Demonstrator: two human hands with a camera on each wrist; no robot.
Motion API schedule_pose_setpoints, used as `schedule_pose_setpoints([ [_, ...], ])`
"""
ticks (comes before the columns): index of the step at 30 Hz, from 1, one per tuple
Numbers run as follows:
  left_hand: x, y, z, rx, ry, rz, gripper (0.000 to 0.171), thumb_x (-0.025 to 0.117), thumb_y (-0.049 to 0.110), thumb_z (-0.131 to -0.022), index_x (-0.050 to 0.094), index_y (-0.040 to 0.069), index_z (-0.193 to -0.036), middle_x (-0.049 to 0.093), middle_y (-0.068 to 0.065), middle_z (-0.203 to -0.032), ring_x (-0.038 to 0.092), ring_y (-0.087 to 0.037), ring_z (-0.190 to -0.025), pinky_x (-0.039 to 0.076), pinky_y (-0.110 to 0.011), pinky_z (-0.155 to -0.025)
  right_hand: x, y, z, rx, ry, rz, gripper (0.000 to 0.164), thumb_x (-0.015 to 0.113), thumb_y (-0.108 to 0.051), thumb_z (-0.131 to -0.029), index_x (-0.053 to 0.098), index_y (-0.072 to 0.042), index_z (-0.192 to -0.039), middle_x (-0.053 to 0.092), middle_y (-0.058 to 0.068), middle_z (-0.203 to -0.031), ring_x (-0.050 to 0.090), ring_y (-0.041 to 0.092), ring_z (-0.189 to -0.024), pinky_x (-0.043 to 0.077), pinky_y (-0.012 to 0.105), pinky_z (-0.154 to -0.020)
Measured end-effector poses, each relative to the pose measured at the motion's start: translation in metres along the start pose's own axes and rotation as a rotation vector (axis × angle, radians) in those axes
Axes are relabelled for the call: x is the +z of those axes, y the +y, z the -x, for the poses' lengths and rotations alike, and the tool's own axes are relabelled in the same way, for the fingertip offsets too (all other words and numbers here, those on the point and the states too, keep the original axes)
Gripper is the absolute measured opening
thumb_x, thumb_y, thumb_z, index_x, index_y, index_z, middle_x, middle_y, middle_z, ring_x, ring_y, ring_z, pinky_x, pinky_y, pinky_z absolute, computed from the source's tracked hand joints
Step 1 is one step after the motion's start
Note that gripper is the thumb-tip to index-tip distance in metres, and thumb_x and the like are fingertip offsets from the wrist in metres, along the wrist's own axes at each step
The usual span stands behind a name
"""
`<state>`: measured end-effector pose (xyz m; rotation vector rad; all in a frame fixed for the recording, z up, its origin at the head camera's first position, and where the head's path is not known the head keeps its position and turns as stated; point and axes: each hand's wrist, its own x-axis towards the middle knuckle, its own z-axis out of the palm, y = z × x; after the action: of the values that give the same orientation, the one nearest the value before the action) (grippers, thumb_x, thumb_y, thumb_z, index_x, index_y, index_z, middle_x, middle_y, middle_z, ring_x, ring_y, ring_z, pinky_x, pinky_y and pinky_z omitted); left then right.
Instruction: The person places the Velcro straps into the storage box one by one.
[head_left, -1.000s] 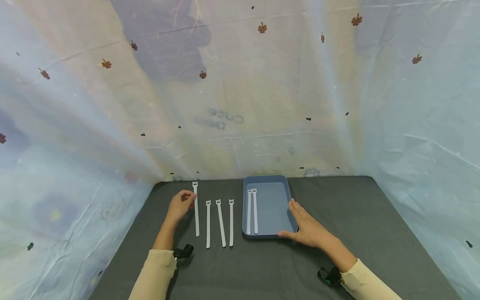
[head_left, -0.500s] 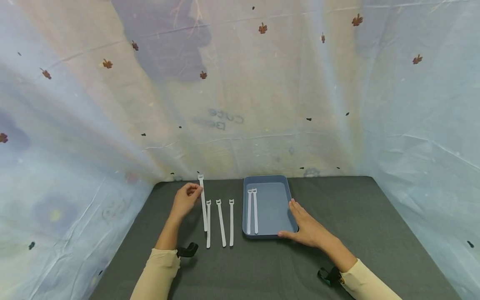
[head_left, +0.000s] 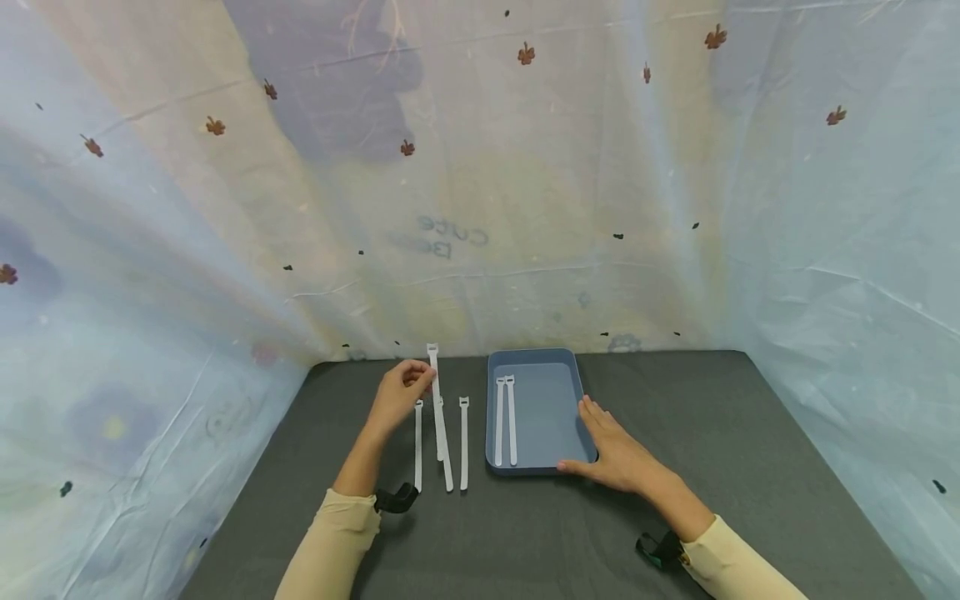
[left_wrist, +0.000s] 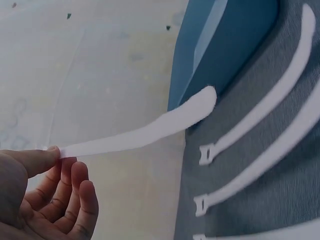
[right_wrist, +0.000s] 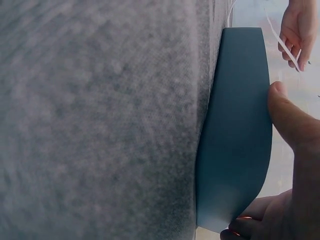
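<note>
In the head view, my left hand (head_left: 399, 393) pinches a white hook-and-loop cable tie (left_wrist: 135, 138) near its slotted head, between thumb and index finger. Its tail points down and overlaps the middle tie (head_left: 448, 477) in the row. On either side lie a left tie (head_left: 418, 450) and a right tie (head_left: 463, 446), heads away from me. My right hand (head_left: 618, 454) rests at the near right corner of the blue-grey tray (head_left: 551, 429), thumb at the front rim, fingers extended along the right side. Two ties (head_left: 500, 425) lie side by side at the tray's left.
A dark grey cloth (head_left: 517, 542) covers the table. Patterned plastic sheeting (head_left: 480, 183) hangs behind it and along both sides. Black straps (head_left: 396, 498) are worn at both wrists.
My left hand has lifted the leftmost cable tie and carried it to the right, over the row of ties. My right hand and the tray have stayed in place.
</note>
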<state>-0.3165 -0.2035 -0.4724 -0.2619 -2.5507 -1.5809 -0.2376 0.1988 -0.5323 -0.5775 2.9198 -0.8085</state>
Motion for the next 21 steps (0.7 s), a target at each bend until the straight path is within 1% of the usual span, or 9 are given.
schedule_pose_setpoints([
  [3,0.009,0.008,0.0,0.023,-0.021,0.001,0.026,0.068,0.028,-0.109,0.07,0.004,-0.121,0.075,-0.019,-0.102,0.072,-0.019,-0.085,0.062,-0.037,-0.078,0.0,0.0,0.0,-0.002,0.003,0.012,0.128,0.073,-0.077,-0.087,0.019,0.007,-0.168,0.015,0.027,-0.176,0.02,0.053,-0.159,0.025,0.068,-0.126],
  [5,0.015,0.013,0.0,0.033,-0.038,0.006,0.026,0.068,0.027,-0.109,0.07,0.004,-0.12,0.075,-0.019,-0.102,0.072,-0.02,-0.086,0.062,-0.038,-0.078,0.0,0.001,0.0,-0.006,0.005,0.018,0.128,0.073,-0.077,-0.087,0.02,0.007,-0.167,0.015,0.027,-0.176,0.02,0.052,-0.16,0.025,0.068,-0.126],
  [7,0.021,0.017,-0.002,0.041,-0.046,0.017,0.024,0.069,0.026,-0.108,0.071,0.004,-0.119,0.076,-0.018,-0.101,0.072,-0.02,-0.084,0.061,-0.036,-0.076,0.0,0.001,-0.001,-0.007,0.007,0.02,0.128,0.073,-0.077,-0.088,0.019,0.007,-0.168,0.015,0.027,-0.176,0.02,0.052,-0.16,0.025,0.067,-0.127],
  [11,0.032,0.024,-0.007,0.055,-0.06,0.048,0.024,0.07,0.026,-0.108,0.071,0.004,-0.117,0.076,-0.016,-0.1,0.07,-0.014,-0.082,0.059,-0.026,-0.072,0.0,0.002,-0.001,-0.009,0.007,0.026,0.127,0.073,-0.077,-0.088,0.019,0.007,-0.168,0.015,0.027,-0.176,0.02,0.052,-0.16,0.025,0.067,-0.127],
  [13,0.037,0.027,-0.009,0.06,-0.07,0.055,0.024,0.07,0.025,-0.108,0.071,0.003,-0.116,0.075,-0.017,-0.099,0.07,-0.014,-0.082,0.059,-0.025,-0.073,0.0,0.002,-0.002,-0.008,0.007,0.031,0.127,0.072,-0.077,-0.088,0.02,0.007,-0.168,0.015,0.027,-0.176,0.02,0.052,-0.16,0.026,0.067,-0.127],
  [16,0.045,0.033,-0.01,0.059,-0.088,0.073,0.023,0.07,0.023,-0.108,0.071,0.002,-0.116,0.074,-0.02,-0.099,0.069,-0.015,-0.079,0.059,-0.026,-0.073,0.0,0.002,-0.002,-0.015,0.013,0.047,0.127,0.072,-0.078,-0.088,0.021,0.007,-0.167,0.016,0.027,-0.175,0.022,0.051,-0.16,0.026,0.066,-0.127],
  [19,0.054,0.035,-0.012,0.06,-0.105,0.083,0.022,0.069,0.022,-0.108,0.071,0.001,-0.115,0.074,-0.025,-0.1,0.068,-0.014,-0.078,0.058,-0.027,-0.072,0.001,0.002,-0.002,-0.031,0.022,0.073,0.125,0.071,-0.077,-0.089,0.022,0.009,-0.166,0.018,0.028,-0.175,0.022,0.049,-0.16,0.025,0.064,-0.128],
  [21,0.059,0.035,-0.013,0.064,-0.119,0.081,0.021,0.07,0.022,-0.108,0.071,0.002,-0.114,0.074,-0.025,-0.1,0.068,-0.013,-0.077,0.057,-0.026,-0.071,0.001,0.003,-0.001,-0.043,0.026,0.093,0.124,0.07,-0.076,-0.09,0.023,0.009,-0.166,0.018,0.029,-0.175,0.022,0.047,-0.161,0.023,0.063,-0.129],
])
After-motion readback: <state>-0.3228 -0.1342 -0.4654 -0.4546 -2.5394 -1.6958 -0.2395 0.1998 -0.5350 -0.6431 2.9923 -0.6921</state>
